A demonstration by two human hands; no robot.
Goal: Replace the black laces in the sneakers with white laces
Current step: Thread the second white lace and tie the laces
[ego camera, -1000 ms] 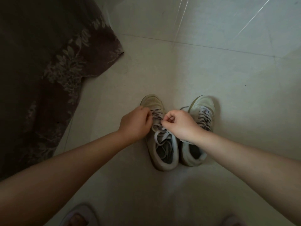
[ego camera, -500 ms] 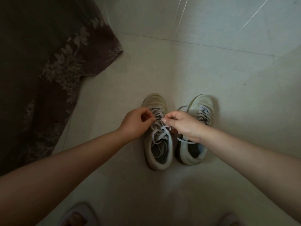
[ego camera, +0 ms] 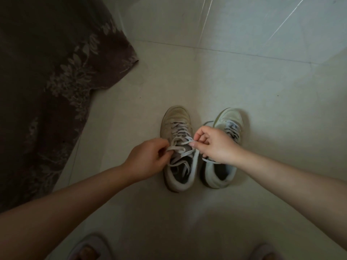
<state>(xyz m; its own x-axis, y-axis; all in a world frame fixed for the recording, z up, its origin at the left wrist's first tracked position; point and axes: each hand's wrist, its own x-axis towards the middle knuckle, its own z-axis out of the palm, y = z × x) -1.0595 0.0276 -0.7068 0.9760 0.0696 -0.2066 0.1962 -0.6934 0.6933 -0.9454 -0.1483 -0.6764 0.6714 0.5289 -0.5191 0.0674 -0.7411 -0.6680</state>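
Note:
Two pale sneakers stand side by side on the tiled floor, toes pointing away from me. The left sneaker (ego camera: pixel 175 119) carries a white lace (ego camera: pixel 180 148) threaded up its front. My left hand (ego camera: pixel 146 159) pinches one end of that lace at the shoe's left side. My right hand (ego camera: pixel 214 145) pinches the other end over the gap between the shoes. The lace runs taut between my hands. The right sneaker (ego camera: pixel 228 120) shows light lacing with dark marks, partly hidden behind my right hand.
A dark floral cloth (ego camera: pixel 48 81) covers the floor at the left. Pale tiles (ego camera: pixel 262 81) stretch ahead and to the right. My slippered feet (ego camera: pixel 88 250) show at the bottom edge.
My hands have moved apart and toward me, drawing the white lace ends out sideways over the left sneaker. The sneakers stay put.

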